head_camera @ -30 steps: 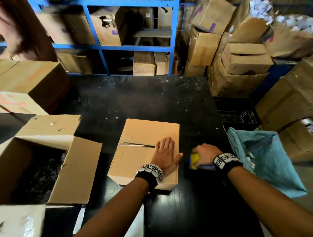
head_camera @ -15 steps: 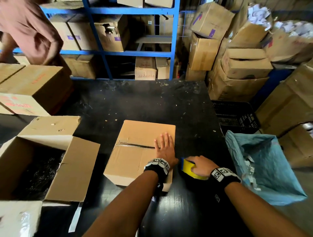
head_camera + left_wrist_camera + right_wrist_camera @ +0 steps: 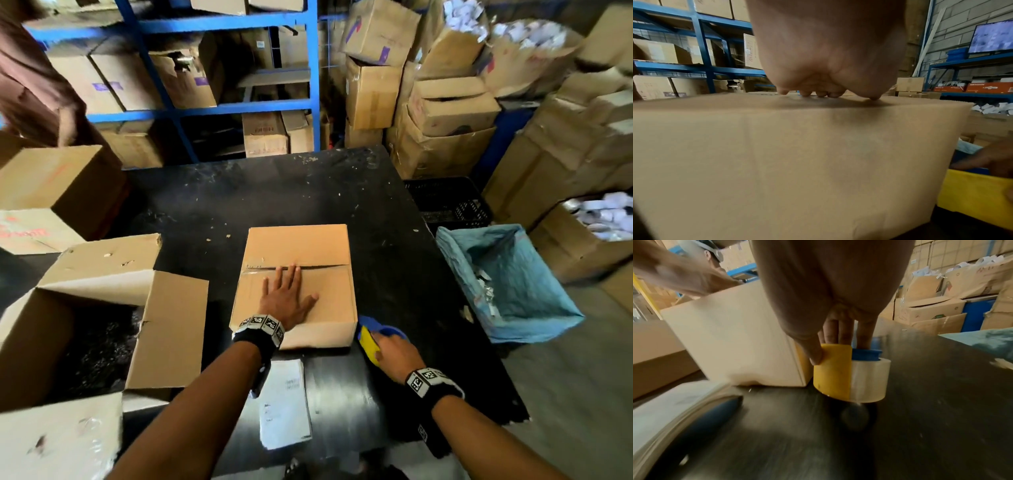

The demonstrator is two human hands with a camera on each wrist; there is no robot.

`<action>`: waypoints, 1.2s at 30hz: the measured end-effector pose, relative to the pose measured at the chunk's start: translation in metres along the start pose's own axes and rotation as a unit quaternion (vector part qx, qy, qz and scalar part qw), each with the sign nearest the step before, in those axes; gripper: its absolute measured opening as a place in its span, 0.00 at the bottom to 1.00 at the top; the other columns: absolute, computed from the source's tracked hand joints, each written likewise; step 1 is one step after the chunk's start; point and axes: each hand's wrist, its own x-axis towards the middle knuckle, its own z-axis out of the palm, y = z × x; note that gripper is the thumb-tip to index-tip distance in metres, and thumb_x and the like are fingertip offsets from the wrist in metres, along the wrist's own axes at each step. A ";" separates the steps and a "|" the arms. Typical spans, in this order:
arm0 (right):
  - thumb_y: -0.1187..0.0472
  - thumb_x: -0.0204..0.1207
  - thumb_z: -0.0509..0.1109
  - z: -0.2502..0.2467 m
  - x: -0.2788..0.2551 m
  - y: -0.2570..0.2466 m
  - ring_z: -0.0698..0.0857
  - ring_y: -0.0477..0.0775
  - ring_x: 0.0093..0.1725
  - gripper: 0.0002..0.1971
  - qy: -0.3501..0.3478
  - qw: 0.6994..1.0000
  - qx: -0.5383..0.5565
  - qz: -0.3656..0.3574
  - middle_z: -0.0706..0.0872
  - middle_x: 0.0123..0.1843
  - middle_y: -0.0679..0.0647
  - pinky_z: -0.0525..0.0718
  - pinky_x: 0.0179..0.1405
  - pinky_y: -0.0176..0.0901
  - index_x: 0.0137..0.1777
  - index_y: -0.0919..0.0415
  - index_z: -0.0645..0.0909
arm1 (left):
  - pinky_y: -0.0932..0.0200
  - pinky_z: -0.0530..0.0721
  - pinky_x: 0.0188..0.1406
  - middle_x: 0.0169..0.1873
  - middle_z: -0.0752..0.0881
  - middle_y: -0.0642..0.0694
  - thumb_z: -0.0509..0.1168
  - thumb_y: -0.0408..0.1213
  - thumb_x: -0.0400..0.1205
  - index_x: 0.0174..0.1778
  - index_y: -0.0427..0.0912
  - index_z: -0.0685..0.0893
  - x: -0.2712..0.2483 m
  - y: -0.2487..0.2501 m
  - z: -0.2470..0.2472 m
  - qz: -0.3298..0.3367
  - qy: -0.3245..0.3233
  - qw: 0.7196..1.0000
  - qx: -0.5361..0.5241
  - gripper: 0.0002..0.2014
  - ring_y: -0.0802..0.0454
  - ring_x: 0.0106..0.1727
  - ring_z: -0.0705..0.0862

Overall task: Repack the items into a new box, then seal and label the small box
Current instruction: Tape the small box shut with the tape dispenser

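Observation:
A small closed cardboard box point(image 3: 298, 246) point(image 3: 789, 162) point(image 3: 731, 337) sits mid-table, its top flaps meeting at a seam with a short strip of clear tape at the left. My left hand point(image 3: 286, 296) point(image 3: 826, 91) lies flat on its near flap, fingers straight. My right hand point(image 3: 390, 346) point(image 3: 838, 337) grips a yellow and blue tape dispenser point(image 3: 371, 337) point(image 3: 834, 373) point(image 3: 974, 194) holding a clear tape roll point(image 3: 869, 379), at the box's near right corner, just above the black table point(image 3: 308, 188).
A large open carton point(image 3: 102, 308) stands at the left. White label sheets point(image 3: 284, 404) lie on the table near its front edge. A blue bag of scraps point(image 3: 507, 281) and a black crate point(image 3: 448, 202) stand right of the table. Another person point(image 3: 37, 85) is at far left.
The small box has been turned square to me. My left hand slid from its right edge toward the middle. My right hand with the dispenser stayed at the box's near right corner.

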 end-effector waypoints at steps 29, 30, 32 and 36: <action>0.52 0.92 0.48 -0.091 0.095 -0.114 0.51 0.59 0.91 0.29 0.028 0.988 -0.045 -0.144 0.51 0.92 0.55 0.54 0.88 0.62 0.90 0.58 0.51 | 0.41 0.45 0.86 0.87 0.43 0.47 0.37 0.53 0.89 0.87 0.43 0.43 0.003 -0.025 -0.018 0.067 0.026 0.997 0.002 0.31 0.42 0.87 0.42; 0.52 0.92 0.47 -0.091 0.102 -0.119 0.49 0.59 0.91 0.29 0.003 0.986 -0.068 -0.149 0.49 0.92 0.54 0.53 0.88 0.63 0.91 0.58 0.50 | 0.41 0.45 0.86 0.87 0.43 0.48 0.37 0.52 0.90 0.87 0.44 0.43 0.004 -0.029 -0.019 0.065 0.021 0.998 0.000 0.30 0.43 0.87 0.41; 0.50 0.92 0.46 -0.086 0.113 -0.122 0.47 0.58 0.91 0.30 -0.046 0.981 -0.111 -0.153 0.46 0.93 0.51 0.50 0.87 0.66 0.91 0.55 0.47 | 0.42 0.44 0.86 0.87 0.43 0.51 0.36 0.52 0.90 0.87 0.46 0.42 0.007 -0.034 -0.017 0.069 -0.002 0.998 0.009 0.30 0.45 0.87 0.41; 0.42 0.90 0.42 -0.082 0.119 -0.106 0.42 0.54 0.91 0.32 -0.074 0.973 -0.141 -0.166 0.39 0.92 0.45 0.46 0.87 0.65 0.91 0.49 0.40 | 0.45 0.46 0.85 0.87 0.44 0.58 0.27 0.62 0.81 0.87 0.55 0.43 0.010 -0.046 -0.015 0.066 0.000 0.998 0.022 0.36 0.51 0.88 0.44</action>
